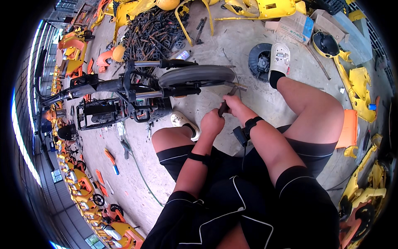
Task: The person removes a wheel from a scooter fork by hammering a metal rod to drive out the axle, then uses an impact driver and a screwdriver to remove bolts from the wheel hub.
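Observation:
My left hand [213, 121] and my right hand [231, 106] are both closed on the dark handle [224, 104] of a hammer-like tool, my right hand further forward. The tool's metal head [237, 87] is at the near edge of the black front wheel [196, 79] of a stripped scooter, which lies on its side with its fork [146, 93] and bare frame [110, 113] showing. Whether the head touches the wheel I cannot tell. A thin rod rises behind the head.
A black round part [260, 56] lies by my right shoe [280, 58]. A heap of dark metal parts [147, 31], yellow panels [359, 93] and cardboard boxes [292, 27] surround me. A green hose [145, 186] crosses the floor. Rows of scooters [81, 193] stand at the left.

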`<move>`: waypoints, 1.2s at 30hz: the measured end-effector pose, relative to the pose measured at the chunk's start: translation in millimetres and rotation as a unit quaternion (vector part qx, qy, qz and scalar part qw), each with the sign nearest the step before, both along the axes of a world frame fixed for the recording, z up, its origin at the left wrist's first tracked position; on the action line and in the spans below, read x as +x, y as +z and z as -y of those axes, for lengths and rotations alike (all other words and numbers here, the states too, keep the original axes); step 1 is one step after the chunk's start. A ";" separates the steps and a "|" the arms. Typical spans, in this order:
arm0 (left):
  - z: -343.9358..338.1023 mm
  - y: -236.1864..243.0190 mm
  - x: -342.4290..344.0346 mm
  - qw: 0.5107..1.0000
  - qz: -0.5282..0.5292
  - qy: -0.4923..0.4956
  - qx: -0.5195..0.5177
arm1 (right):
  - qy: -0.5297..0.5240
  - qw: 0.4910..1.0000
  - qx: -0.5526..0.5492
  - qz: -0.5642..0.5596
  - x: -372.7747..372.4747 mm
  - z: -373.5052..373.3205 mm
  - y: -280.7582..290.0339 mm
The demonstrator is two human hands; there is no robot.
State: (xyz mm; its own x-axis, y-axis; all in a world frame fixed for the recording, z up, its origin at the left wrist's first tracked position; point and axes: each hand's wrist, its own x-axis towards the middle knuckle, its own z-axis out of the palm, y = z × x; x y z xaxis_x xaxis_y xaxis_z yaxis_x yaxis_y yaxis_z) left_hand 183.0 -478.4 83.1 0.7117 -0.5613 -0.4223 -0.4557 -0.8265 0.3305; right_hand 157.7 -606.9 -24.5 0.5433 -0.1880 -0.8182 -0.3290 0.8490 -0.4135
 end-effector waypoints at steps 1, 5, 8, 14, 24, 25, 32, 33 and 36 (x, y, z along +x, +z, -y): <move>0.3 0.7 -0.3 1.000 0.001 -0.002 -0.001 | -0.007 1.000 0.007 -0.004 0.2 0.2 0.2; 1.7 3.6 -1.9 1.000 -0.007 0.005 -0.002 | 0.006 1.000 -0.003 -0.008 0.7 0.9 0.8; 2.7 4.6 -2.9 1.000 -0.004 0.004 -0.001 | 0.007 1.000 -0.007 -0.006 0.0 1.5 0.8; 3.2 4.0 -3.2 1.000 -0.003 0.003 -0.003 | 0.002 1.000 -0.006 -0.002 -0.5 2.2 -0.3; 3.1 2.8 -2.6 1.000 -0.010 0.013 -0.008 | -0.001 1.000 -0.004 0.001 -0.3 2.0 -0.5; 3.3 3.1 -2.7 1.000 -0.010 0.013 -0.007 | -0.001 1.000 -0.006 -0.007 -0.4 2.1 -0.3; 4.4 5.4 -2.5 1.000 -0.018 0.017 0.005 | 0.003 1.000 -0.010 -0.007 -0.4 2.7 3.0; 4.4 5.4 -2.4 1.000 -0.018 0.017 0.005 | 0.005 1.000 -0.010 -0.007 -0.5 2.8 3.6; 4.2 5.0 -2.3 1.000 -0.019 0.017 0.005 | 0.008 1.000 -0.012 -0.010 -0.8 3.0 4.9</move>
State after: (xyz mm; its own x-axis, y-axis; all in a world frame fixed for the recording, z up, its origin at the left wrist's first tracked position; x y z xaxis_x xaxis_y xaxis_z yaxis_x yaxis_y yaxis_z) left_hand 180.7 -482.6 88.1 0.7137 -0.5329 -0.4546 -0.4143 -0.8445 0.3394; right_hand 157.0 -609.8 -19.6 0.5294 -0.1987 -0.8248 -0.3509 0.8338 -0.4261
